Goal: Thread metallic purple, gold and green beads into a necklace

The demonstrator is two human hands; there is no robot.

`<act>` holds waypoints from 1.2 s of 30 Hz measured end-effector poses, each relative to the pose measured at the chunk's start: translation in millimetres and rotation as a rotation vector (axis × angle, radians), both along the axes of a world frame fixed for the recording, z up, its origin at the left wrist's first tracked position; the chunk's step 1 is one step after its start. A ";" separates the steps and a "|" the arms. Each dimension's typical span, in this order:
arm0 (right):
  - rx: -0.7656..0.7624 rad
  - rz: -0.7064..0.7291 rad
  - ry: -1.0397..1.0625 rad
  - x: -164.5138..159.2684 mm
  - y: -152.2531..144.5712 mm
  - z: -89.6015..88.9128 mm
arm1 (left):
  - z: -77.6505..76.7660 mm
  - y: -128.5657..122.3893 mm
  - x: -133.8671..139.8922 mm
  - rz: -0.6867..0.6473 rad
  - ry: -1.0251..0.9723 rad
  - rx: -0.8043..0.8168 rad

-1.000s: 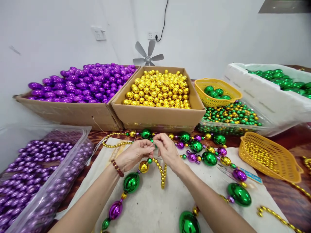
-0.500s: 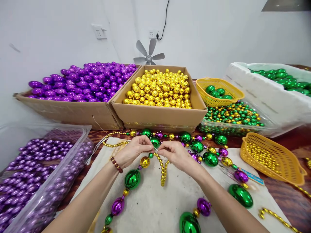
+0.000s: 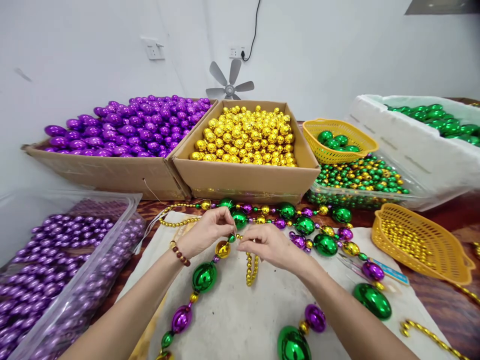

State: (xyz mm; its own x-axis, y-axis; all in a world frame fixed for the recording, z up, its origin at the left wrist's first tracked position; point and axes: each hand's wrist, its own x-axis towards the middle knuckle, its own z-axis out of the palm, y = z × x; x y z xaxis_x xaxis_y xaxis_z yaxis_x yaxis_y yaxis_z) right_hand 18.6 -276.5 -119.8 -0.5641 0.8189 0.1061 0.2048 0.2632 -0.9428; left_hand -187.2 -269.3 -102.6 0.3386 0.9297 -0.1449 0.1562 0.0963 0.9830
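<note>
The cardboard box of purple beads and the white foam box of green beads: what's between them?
In the head view: a cardboard box of gold beads, then a yellow plastic basket of green beads and a clear tub of small multicoloured beads.

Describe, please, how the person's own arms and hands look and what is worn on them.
The left hand and right hand are without gloves, and both forearms are bare, with no sleeves in view. The left wrist wears a bracelet of round, dark reddish-brown beads with a paler yellowish part at its upper end. No bracelet or watch shows on the right wrist.
</note>
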 end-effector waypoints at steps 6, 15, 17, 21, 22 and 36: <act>-0.411 -0.122 0.223 -13.3 15.2 -11.3 | -4.2 -3.8 3.3 0.060 0.147 0.263; -0.696 -0.132 0.452 -32.9 12.1 -25.0 | -10.7 -14.6 10.5 0.230 0.209 0.460; -0.715 -0.133 0.489 -33.4 12.2 -26.4 | -9.4 -15.9 13.0 0.246 0.191 0.479; -0.724 -0.107 0.505 -33.1 12.5 -26.2 | -8.0 -16.9 15.1 0.241 0.160 0.494; -0.719 -0.094 0.496 -32.9 12.5 -25.6 | -7.8 -17.0 15.1 0.231 0.153 0.492; -0.299 -0.209 0.199 9.6 15.4 -14.9 | -7.4 -23.2 16.7 0.225 0.027 0.416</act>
